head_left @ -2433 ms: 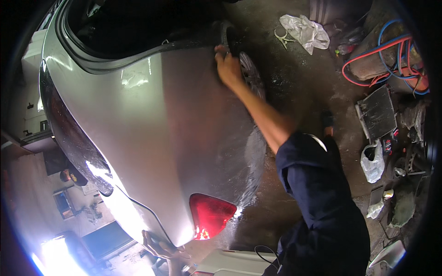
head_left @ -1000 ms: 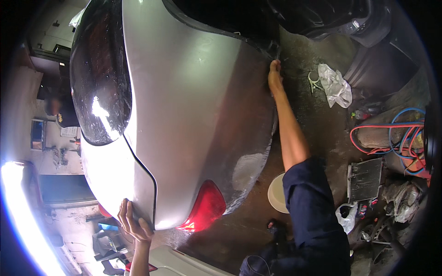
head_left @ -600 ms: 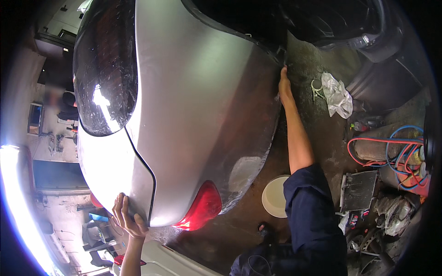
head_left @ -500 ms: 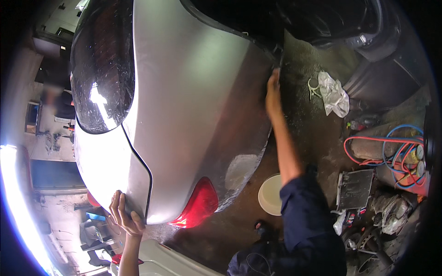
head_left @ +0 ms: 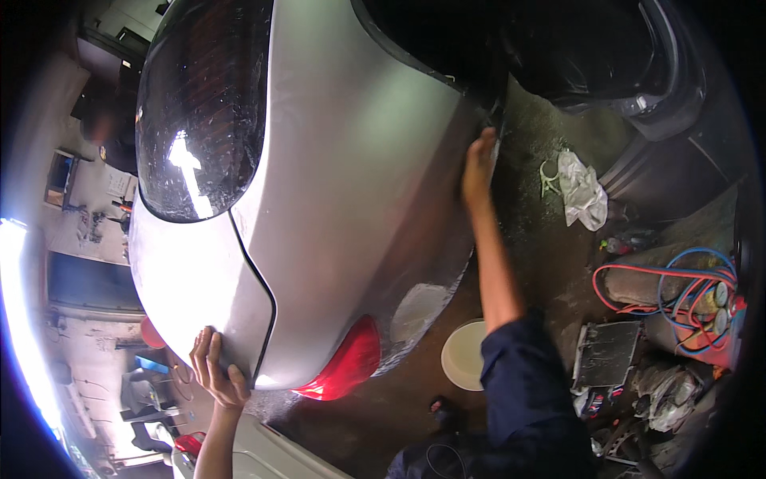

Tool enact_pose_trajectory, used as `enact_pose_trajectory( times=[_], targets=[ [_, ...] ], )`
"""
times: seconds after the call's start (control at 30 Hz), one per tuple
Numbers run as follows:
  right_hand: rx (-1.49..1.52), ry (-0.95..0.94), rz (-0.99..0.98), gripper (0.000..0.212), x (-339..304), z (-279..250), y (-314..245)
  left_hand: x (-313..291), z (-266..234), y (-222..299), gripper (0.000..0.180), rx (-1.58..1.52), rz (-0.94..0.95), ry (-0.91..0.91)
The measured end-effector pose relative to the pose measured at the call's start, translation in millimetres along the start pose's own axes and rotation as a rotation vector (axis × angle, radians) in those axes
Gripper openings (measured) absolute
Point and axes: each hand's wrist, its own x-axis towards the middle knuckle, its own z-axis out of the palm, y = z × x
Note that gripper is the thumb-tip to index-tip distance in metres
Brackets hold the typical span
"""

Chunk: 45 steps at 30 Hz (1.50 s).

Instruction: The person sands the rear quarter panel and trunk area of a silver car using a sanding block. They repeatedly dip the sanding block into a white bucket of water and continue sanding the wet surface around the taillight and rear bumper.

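Observation:
My left hand (head_left: 219,371) rests on the boot lid of a silver car (head_left: 335,168), fingers spread, beside the seam with the rear side panel. It holds nothing that I can see. My right arm stretches forward, and my right hand (head_left: 477,169) is against the outer face of the side panel, near the dark door opening (head_left: 435,48). Its fingers are seen edge-on, so anything under them is hidden. A red tail light (head_left: 351,363) lies between my hands. Behind it is a pale, rough patch (head_left: 420,311) on the dull lower panel.
A pale round tub (head_left: 463,355) stands on the floor by my right arm. Farther right are a crumpled silvery sheet (head_left: 581,191), red and blue hoses (head_left: 690,271) around gas cylinders, and a flat dark radiator-like panel (head_left: 606,355). A white car (head_left: 271,451) is close at the lower left.
My view has shifted a little, so the car appears slightly farther right. My right hand has moved a little along the side panel. The left hand stays on the boot lid.

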Motion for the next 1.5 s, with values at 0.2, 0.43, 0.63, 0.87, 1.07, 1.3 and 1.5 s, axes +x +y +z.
enact_pose_trajectory(
  times=[0.2,0.43,0.63,0.87,1.07,1.3,1.5],
  targets=[
    [-0.037,-0.02,0.075,0.087,43.7,-43.2,44.1,10.0,14.8,6.2,0.056,-0.061,-0.004,0.043],
    [0.052,-0.178,-0.16,0.086,-42.3,15.5,-85.4,-8.0,-18.1,-3.0,0.055,0.039,-0.046,0.0],
    [0.053,0.039,0.336,0.079,66.3,-51.3,32.1,6.3,12.2,0.5,0.056,-0.031,0.002,0.025],
    [-0.097,-0.19,-0.151,0.087,-198.5,-5.1,8.1,-1.7,-2.4,0.6,0.06,0.039,-0.024,-0.035],
    [0.003,-0.011,0.077,0.087,13.7,-47.1,53.7,4.6,4.5,5.7,0.058,0.014,-0.026,-0.021],
    [-0.073,-0.127,-0.074,0.09,-141.1,-6.2,21.6,-4.0,-8.9,2.9,0.059,0.065,-0.053,-0.031],
    [-0.028,-0.065,-0.03,0.087,-82.7,-5.4,47.1,-4.4,-8.9,-0.2,0.059,0.064,-0.026,-0.038]
  ],
)
